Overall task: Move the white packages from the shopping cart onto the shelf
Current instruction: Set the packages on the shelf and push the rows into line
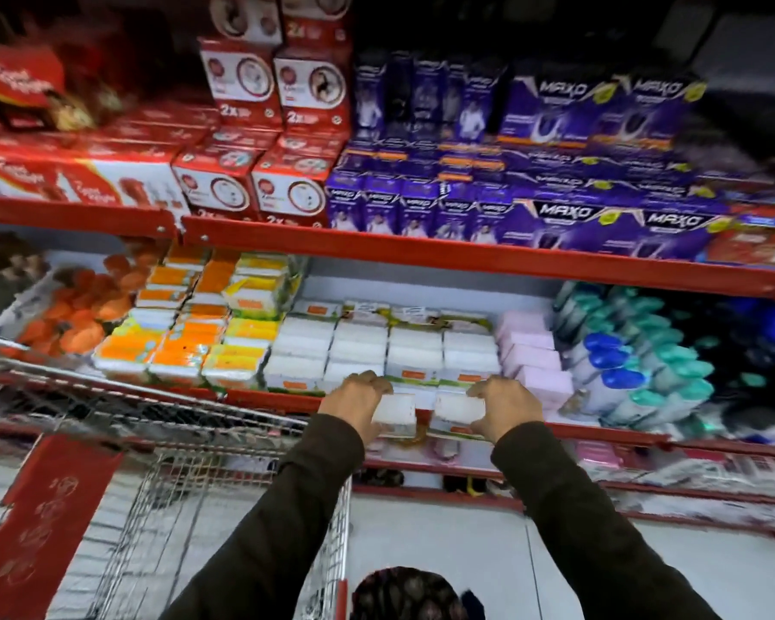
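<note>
My left hand (pixel 356 398) and my right hand (pixel 504 407) each grip an end of a white package (pixel 426 411), held just at the front edge of the red shelf (pixel 278 401). Behind it on that shelf lie several stacked white packages (pixel 385 346) with orange labels. The wire shopping cart (pixel 189 476) stands at the lower left; its contents are not visible. Dark sleeves cover both forearms.
Orange and yellow packs (pixel 189 333) lie left of the white stack, pink packs (pixel 533 355) and blue-green bottles (pixel 636 364) to its right. Above, a red shelf rail (pixel 466 257) carries red boxes (pixel 260 181) and purple boxes (pixel 555 217). Lower shelves run below.
</note>
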